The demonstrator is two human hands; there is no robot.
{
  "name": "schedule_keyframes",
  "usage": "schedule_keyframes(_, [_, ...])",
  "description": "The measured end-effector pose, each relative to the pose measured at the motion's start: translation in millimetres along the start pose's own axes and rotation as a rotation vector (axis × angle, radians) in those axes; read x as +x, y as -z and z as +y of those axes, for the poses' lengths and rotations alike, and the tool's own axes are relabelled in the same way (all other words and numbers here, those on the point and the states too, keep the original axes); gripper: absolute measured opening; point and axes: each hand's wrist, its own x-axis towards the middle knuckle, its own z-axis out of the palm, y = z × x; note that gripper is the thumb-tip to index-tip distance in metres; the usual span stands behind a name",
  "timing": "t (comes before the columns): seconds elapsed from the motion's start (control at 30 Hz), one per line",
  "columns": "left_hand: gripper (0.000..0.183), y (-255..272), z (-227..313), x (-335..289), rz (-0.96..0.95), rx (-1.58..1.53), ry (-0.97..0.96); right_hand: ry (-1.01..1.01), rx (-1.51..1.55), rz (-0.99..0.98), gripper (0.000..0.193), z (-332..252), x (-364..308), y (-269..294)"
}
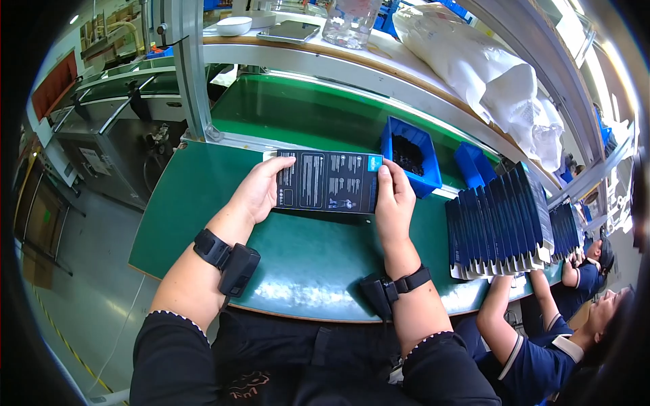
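A flat dark box (318,181) printed in white, with a light-blue corner patch, is held level above the green table. My left hand (261,188) grips its left end, the thumb lying on the upper face. At the right end my right hand (394,199) closes round the edge, its thumb also on top. The fingers beneath the box are hidden. Just beyond the box, near my right hand, stands a blue bin (423,152) with small black parts in it.
Rows of dark flat boxes (497,223) stand on the green table (305,271) at the right. A second blue bin (474,164) is behind them. A green conveyor belt (291,108) runs beyond. Overhead, a shelf bears a white plastic bag (474,61). Co-workers (555,338) sit at the right.
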Motion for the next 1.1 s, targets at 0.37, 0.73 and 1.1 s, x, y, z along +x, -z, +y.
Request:
schedule_keyframes(0.37, [0.028, -2.0, -0.3, -2.1, 0.003, 0.125, -0.038, -0.172, 0.006, -0.079, 0.018, -2.2, -1.1, 3.4])
schedule_keyframes(0.73, [0.028, -6.4, 1.9, -4.5, 0.028, 0.157, -0.053, -0.106, 0.008, -0.055, 0.014, -3.5, -0.3, 2.2])
schedule_keyframes(1.1, [0.029, -3.2, 2.3, -0.5, -0.063, 0.032, -0.002, -0.097, 0.016, -0.041, 0.021, 1.3, 0.8, 2.8])
